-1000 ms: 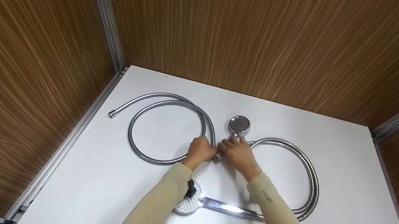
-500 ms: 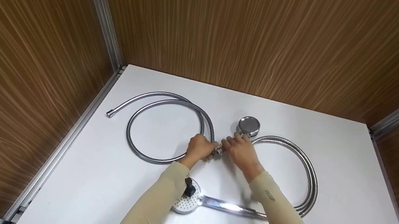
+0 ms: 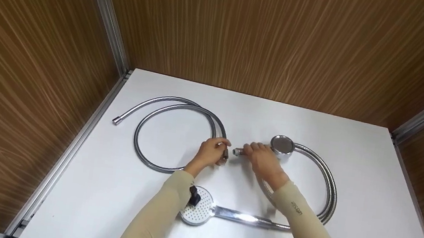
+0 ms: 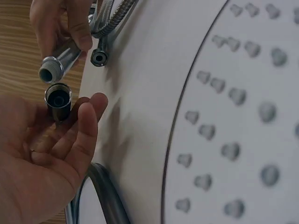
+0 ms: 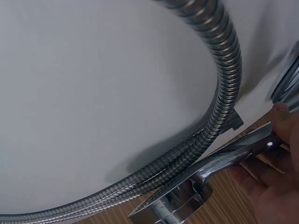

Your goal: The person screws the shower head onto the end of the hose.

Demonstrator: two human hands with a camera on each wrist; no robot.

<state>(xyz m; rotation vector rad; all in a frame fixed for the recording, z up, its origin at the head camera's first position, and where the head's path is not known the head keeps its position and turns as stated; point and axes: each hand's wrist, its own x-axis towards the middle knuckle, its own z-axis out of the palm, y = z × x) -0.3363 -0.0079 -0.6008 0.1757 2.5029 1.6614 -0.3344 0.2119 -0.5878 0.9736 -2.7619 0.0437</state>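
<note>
Wood-grain panels [image 3: 247, 37] framed by metal rails [image 3: 106, 11] stand on the left, right and far sides of a white table [image 3: 84, 184]. Near its middle, the left hand [image 3: 209, 151] pinches the socketed fitting [image 4: 59, 112] at one end of the smooth hose [image 3: 136, 137], which loops over the left part of the table; its flared end nut [image 3: 116, 120] rests farther left. To the right, the right hand [image 3: 263, 158] curls its fingers round the slim handle [image 5: 243, 151] of the small shower head [image 3: 282, 144], whose round face shows just beyond the hand on the far right. Its threaded end [image 4: 51, 70] sticks out leftward, near the fitting's mouth but apart from it in the head view. Ribbed hose [image 3: 334, 192] coils on the right, its loose nut [image 5: 236, 121] also in sight. On the near side, the large shower head [image 3: 201, 212] lies dotted face up, its long handle [image 3: 242, 217] pointing right and joined to the ribbed hose. Pale sleeves [image 3: 152, 213] cover both forearms.
</note>
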